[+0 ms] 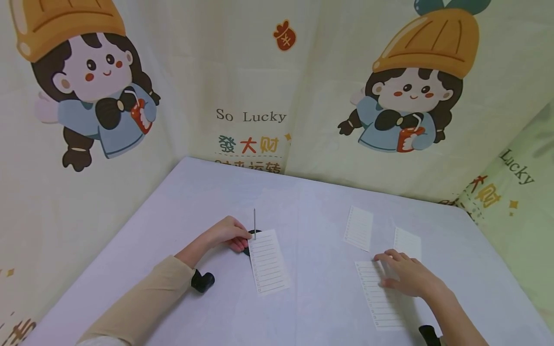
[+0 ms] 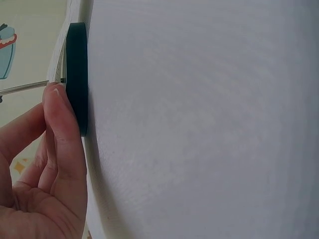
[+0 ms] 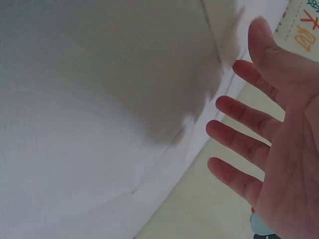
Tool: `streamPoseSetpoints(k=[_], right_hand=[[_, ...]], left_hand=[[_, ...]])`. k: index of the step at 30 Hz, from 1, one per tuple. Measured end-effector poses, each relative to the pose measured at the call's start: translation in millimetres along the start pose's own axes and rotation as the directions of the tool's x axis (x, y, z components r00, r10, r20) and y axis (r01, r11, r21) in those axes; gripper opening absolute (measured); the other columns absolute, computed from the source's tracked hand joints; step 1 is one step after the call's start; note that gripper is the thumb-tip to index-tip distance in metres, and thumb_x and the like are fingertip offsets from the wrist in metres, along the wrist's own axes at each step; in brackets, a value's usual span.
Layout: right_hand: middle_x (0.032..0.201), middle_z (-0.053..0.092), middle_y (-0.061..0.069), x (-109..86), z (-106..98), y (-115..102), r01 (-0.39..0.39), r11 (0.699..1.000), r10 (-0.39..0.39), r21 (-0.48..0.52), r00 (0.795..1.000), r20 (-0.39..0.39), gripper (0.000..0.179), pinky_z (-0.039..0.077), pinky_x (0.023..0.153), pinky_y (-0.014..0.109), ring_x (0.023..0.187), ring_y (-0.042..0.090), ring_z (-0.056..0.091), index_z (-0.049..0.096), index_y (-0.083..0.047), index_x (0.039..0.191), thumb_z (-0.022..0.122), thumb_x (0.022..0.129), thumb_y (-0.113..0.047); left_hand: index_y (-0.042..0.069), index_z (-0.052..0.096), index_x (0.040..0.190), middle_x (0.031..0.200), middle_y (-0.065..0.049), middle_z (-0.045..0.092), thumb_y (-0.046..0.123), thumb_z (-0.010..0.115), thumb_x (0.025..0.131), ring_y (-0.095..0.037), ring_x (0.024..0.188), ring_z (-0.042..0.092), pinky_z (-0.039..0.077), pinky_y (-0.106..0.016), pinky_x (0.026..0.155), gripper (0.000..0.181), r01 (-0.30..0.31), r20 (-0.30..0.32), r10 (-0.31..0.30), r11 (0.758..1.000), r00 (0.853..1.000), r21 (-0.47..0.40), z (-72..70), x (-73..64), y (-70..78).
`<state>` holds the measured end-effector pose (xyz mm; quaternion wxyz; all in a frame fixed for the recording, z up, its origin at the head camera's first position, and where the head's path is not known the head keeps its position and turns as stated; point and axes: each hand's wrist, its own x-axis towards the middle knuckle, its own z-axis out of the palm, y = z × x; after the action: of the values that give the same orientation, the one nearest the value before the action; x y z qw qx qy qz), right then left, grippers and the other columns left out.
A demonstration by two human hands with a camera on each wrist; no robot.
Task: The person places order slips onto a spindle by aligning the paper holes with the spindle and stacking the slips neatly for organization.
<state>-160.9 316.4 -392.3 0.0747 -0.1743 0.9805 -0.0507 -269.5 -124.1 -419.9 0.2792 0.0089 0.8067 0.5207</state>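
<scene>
White slip (image 1: 269, 264) extends from pinching left fingers (image 1: 242, 234); right fingers (image 1: 391, 257) spread over a second slip (image 1: 381, 302).

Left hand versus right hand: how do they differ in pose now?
The left hand pinches a corner of one lined sheet; the right hand holds nothing, its fingers spread. The left hand is beside the metal spike; the right hand is above another sheet. Both are bare.

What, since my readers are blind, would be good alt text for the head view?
A left hand pinches the corner of a lined card threaded on an upright spike. The right hand is over another card, with two more cards beyond on a pale table.
</scene>
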Motion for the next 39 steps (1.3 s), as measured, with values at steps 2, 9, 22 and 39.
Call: streamPoseSetpoints(k=[2, 9, 22, 39], right_hand=[[0.114, 0.051, 0.012, 1.5, 3, 0, -0.012, 1.0, 0.012, -0.003, 1.0, -0.002, 0.043, 0.038, 0.084, 0.059, 0.104, 0.038, 0.049, 0.054, -0.015, 0.112, 0.072, 0.076, -0.028], [0.108, 0.05, 0.009, 5.5, 9, 3, 0.015, 0.999, -0.017, -0.052, 0.999, -0.036, 0.041, 0.04, 0.079, 0.057, 0.098, 0.035, 0.051, 0.052, -0.014, 0.109, 0.073, 0.075, -0.02], [0.103, 0.047, 0.007, 10.8, 10, 1, 0.004, 0.994, -0.005, -0.105, 1.0, -0.009, 0.044, 0.042, 0.074, 0.055, 0.091, 0.031, 0.051, 0.05, -0.015, 0.104, 0.075, 0.07, -0.026], [0.098, 0.045, 0.002, -1.0, 12, -7, 0.029, 0.977, -0.07, -0.212, 0.98, -0.187, 0.031, 0.043, 0.077, 0.049, 0.09, 0.026, 0.05, 0.05, -0.016, 0.098, 0.072, 0.077, -0.015]], left_hand=[[-0.003, 0.067, 0.083, 0.064, -0.01, 0.063, 0.01, 0.065, 0.082, -0.013, 0.049, 0.059, 0.053, -0.025, 0.051, 0.013, 0.0, 0.001, 0.0, 1.0, 1.0, 0.0, -0.2, 0.3, -0.5], [-0.004, 0.067, 0.086, 0.064, -0.009, 0.063, 0.01, 0.064, 0.083, -0.013, 0.05, 0.059, 0.053, -0.025, 0.052, 0.014, -0.018, 0.013, 0.018, 1.0, 1.0, 0.002, -1.9, 0.8, -0.8], [-0.004, 0.067, 0.085, 0.063, -0.008, 0.063, 0.011, 0.064, 0.083, -0.012, 0.049, 0.059, 0.053, -0.025, 0.051, 0.015, -0.031, 0.026, 0.031, 0.999, 0.999, 0.02, -2.8, -0.1, -1.0], [-0.002, 0.068, 0.083, 0.064, -0.009, 0.063, 0.011, 0.065, 0.083, -0.013, 0.049, 0.059, 0.052, -0.025, 0.051, 0.013, -0.002, -0.004, 0.002, 1.0, 1.0, 0.019, -1.1, 1.0, -3.6]])
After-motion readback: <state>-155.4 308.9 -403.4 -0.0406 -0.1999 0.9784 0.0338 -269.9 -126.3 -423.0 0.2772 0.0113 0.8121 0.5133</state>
